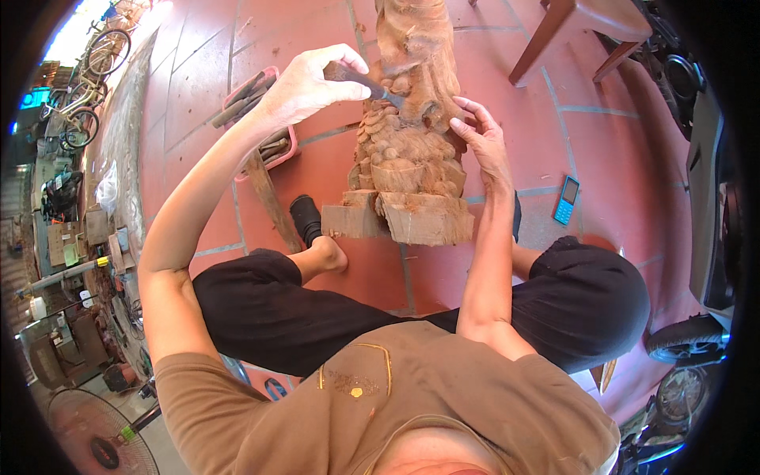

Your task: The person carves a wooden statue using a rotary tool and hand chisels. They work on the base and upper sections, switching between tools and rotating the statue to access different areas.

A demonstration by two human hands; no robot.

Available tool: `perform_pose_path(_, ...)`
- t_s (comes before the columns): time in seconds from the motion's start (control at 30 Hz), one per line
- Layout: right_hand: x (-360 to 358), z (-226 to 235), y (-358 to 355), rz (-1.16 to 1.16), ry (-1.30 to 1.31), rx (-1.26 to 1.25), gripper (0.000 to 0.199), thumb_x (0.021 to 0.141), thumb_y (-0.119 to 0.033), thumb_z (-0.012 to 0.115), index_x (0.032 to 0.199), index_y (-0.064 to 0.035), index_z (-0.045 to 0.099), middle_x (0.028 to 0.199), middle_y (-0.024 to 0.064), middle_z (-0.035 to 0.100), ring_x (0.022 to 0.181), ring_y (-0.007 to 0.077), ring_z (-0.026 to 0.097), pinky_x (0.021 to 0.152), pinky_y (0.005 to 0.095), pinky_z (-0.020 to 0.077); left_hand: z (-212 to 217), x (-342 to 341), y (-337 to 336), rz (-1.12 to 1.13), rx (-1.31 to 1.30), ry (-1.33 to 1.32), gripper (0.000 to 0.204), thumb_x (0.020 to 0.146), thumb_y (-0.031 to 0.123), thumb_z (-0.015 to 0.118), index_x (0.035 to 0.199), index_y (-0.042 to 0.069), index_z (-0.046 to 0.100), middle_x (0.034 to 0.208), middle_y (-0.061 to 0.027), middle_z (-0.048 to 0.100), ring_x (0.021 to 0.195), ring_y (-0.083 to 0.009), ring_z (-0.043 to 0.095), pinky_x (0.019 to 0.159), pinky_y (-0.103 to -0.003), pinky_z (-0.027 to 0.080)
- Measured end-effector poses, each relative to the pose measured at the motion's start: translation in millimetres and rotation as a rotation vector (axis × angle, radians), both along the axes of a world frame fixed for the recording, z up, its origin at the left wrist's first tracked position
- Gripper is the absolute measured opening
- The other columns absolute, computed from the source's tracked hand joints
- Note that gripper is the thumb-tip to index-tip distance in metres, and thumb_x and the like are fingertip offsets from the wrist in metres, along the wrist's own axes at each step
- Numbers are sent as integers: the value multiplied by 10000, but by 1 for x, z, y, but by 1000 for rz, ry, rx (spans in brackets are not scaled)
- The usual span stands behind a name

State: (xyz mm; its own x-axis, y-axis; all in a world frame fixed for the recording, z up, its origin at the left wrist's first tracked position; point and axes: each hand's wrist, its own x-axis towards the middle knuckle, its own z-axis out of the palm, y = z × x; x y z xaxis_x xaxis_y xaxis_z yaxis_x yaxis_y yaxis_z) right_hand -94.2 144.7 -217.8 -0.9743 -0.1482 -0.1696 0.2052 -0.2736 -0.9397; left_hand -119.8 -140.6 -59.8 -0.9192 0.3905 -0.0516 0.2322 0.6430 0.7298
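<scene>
Basically, a seated person with legs spread works over a brown wood carving (416, 158), which lies on the red tiled floor (214, 226) between the feet, running from a blocky, uncarved near end to the far edge of view. Left hand (309, 85) is closed around the handle of a carving chisel (378, 89), thumb along the near side; the dark blade slants right and nearer, its tip at the carving's upper surface; exact contact can't be told. Right hand (484, 141) is partly open, fingers bent and grasping nothing, fingertips at the carving's right side, just right of the blade tip. Left of the carving sits a pink tray (291, 144) with several wooden-handled tools (273, 149); a long wooden bar (271, 198) extends from it toward the near side, ending near a black shoe (305, 220). Right of the carving, a blue keypad phone (566, 200) lies on the floor. Far right, a brown chair (590, 28); far left, bicycles (101, 59). Near left, a fan (99, 435). Right edge, a motorbike (707, 214), partly cut off.
</scene>
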Motion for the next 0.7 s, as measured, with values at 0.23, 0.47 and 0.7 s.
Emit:
perform_pose_path(0.23, -9, -3, 4, 32, -7, 74, 462, 837, -117, 758, 1282, -144, 640, 1018, 12, 641, 847, 81, 601, 684, 238, 461, -24, -15, 4, 94, 492, -301, 117, 904, 93, 694, 1009, 55, 660, 957, -31, 669, 771, -88, 593, 756, -251, 484)
perform_pose_path(0.47, -15, -11, 8, 53, -15, 77, 504, 794, -135, 797, 1275, -165, 649, 1018, -4, 633, 933, 101, 582, 746, 256, 464, -29, -25, -5, 140, 496, -138, 108, 916, 138, 710, 976, 49, 697, 850, -23, 694, 710, -81, 624, 674, -235, 515)
perform_pose_path(0.7, -16, -4, 6, 65, -61, 88, 545, 784, -144, 800, 1297, -110, 619, 1045, 18, 669, 987, 119, 595, 928, 282, 447, -39, -24, 16, 144, 481, -105, 138, 903, 148, 736, 967, 39, 680, 827, -26, 704, 709, -69, 622, 667, -233, 519)
